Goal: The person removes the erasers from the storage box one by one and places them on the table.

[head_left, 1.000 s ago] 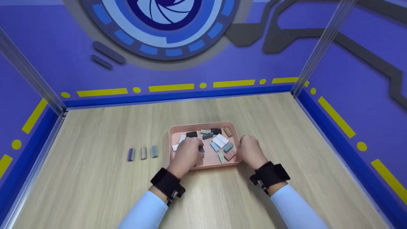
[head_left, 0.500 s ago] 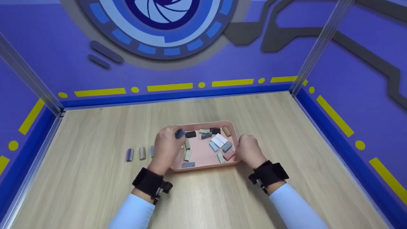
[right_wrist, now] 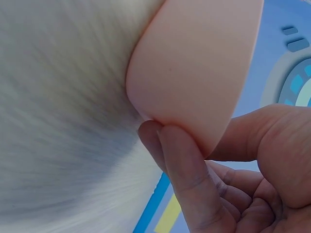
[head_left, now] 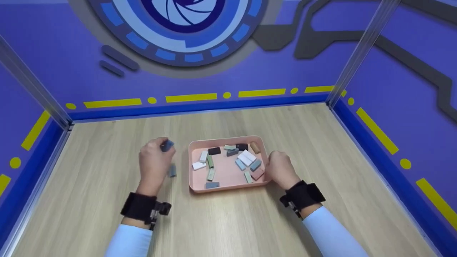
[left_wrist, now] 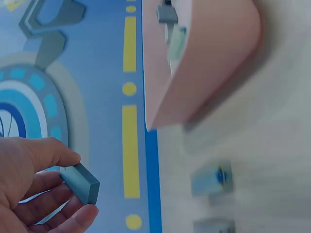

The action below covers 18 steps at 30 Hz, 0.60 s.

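Observation:
My left hand (head_left: 154,162) is raised over the table to the left of the pink tray (head_left: 228,188). Between thumb and fingers it pinches a small blue-grey rectangular block (left_wrist: 81,183), seen above the knuckles in the head view too. Below this hand a blue block (head_left: 172,170) lies on the wood; the other blocks beside it are hidden in the head view. My right hand (head_left: 282,169) grips the tray's right wall; in the right wrist view, fingertips (right_wrist: 177,145) press its outer side while the thumb passes behind the rim.
Inside the tray lie several small blocks: a white pair (head_left: 246,157), black ones (head_left: 214,151), a green one (head_left: 210,161), a reddish one (head_left: 257,174) and a tan one (head_left: 255,147). Blue-purple panels (head_left: 228,78) enclose the wooden table (head_left: 228,221) at back and sides.
My left hand has lifted the blue-grey block out of the tray and carried it left over the table. The right hand keeps its hold, and the tray stays put.

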Tool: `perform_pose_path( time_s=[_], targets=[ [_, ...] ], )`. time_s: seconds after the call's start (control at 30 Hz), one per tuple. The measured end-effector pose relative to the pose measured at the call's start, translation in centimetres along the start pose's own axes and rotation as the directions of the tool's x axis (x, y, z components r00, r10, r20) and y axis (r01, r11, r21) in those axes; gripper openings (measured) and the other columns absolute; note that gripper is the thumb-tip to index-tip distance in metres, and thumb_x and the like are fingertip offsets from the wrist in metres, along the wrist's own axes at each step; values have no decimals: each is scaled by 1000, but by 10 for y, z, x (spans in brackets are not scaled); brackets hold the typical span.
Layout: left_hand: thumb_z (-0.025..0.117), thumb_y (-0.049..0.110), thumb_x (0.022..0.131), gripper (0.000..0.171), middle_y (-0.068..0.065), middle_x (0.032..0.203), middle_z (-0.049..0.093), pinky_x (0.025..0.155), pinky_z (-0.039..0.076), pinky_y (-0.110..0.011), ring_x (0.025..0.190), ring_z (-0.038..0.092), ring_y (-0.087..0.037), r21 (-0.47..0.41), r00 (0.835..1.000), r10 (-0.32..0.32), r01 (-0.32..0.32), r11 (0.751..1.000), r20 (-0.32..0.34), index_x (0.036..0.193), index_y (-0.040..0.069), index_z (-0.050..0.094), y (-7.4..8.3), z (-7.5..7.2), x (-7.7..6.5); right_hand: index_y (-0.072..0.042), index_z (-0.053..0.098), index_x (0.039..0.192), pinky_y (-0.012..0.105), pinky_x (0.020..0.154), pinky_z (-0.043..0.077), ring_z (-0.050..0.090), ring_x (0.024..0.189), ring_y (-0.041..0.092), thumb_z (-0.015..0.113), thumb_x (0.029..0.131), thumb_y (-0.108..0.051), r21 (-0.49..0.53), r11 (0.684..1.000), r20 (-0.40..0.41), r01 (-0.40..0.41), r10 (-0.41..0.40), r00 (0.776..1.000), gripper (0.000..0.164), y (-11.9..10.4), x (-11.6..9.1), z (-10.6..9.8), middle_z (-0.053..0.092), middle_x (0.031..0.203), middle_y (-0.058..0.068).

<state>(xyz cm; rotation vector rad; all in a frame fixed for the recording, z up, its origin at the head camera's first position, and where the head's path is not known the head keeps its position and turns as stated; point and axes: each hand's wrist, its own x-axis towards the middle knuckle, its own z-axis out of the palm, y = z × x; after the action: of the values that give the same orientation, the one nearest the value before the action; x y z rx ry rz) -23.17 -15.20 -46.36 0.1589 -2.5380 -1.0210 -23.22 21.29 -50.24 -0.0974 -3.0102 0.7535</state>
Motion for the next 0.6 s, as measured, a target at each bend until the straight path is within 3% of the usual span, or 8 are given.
perform_pose_path(
  time_s=[0.33,0.6],
  targets=[
    [65,20,82,36,-20,107,67,79,52,-45,94,65,-33,50,993,-116,118,992,-27,114,2,65,-59,-28,-1,-8,56,60,28,48,36,46,57,18,56,70,2,-6,1000,6,-10,10,1000,14,-1,1,1,55,62,5],
    [65,20,81,36,-21,103,68,77,50,-46,90,65,-36,113,978,-208,208,971,-14,110,-2,66,-88,-42,-4,-9,50,56,29,47,31,42,55,19,55,70,2,-16,1000,-5,1,-1,1000,18,1,1,1,48,59,4]
  ],
)
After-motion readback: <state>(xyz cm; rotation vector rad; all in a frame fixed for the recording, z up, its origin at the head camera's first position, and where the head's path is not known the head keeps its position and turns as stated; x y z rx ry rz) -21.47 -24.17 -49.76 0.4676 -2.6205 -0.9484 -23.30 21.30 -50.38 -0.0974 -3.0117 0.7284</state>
